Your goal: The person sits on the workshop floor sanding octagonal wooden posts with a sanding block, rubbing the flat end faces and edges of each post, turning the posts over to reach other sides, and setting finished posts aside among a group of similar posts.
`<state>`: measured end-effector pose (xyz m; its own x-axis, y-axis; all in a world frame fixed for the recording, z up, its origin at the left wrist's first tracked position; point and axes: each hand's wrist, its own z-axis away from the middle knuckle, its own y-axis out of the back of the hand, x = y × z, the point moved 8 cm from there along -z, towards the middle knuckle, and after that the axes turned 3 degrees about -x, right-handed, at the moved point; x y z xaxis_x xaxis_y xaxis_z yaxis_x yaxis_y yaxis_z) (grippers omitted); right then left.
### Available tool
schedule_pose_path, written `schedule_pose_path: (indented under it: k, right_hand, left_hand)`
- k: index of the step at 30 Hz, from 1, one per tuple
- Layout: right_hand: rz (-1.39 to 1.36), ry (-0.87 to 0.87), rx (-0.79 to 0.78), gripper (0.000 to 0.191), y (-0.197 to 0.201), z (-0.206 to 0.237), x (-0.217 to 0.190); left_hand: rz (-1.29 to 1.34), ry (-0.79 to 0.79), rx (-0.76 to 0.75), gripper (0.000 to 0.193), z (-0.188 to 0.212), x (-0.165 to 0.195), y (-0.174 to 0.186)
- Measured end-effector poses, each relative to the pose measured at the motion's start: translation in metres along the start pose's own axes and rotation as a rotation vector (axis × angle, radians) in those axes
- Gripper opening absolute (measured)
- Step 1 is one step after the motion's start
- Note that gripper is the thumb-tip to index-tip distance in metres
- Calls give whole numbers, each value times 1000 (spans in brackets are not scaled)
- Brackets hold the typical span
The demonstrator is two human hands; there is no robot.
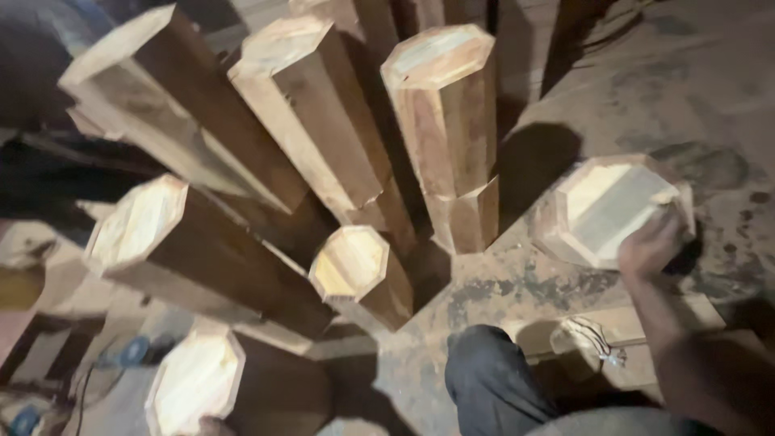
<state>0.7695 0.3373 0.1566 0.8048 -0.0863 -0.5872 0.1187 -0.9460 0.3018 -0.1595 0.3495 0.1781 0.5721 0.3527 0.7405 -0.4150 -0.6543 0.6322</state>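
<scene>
the right hand [652, 242] fingers grip the upright octagonal post [609, 208] at its top rim, steadying it; left hand unseen, standing posts [440, 121] beyond the fingers

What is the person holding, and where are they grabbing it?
The right hand grips an eight-sided wooden post by the rim of its top end. The left hand is barely visible, so it cannot be told.

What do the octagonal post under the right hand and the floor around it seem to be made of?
The octagonal post looks like solid bare wood: pale sawn end face, visible grain, reddish-brown sides, no gloss. The right hand rests on its top edge. The floor looks like dusty concrete or packed earth, grey and blotchy; which one is unclear.
</scene>
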Motion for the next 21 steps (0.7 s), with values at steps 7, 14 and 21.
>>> schedule_pose_path:
  k: [7, 14, 21]
  right_hand:
    - [20, -129, 294, 40, -17, -43, 0]
    - [103, -32, 79, 51, -7, -28, 18]
    - [-1445, -370, 91, 46, -22, -37, 87]
  left_hand:
    - [-37, 4, 9, 80, 5, 5, 8]
    - [61, -231, 52, 79, 24, -24, 13]
    - [258, -185, -69, 79, 18, -50, 0]
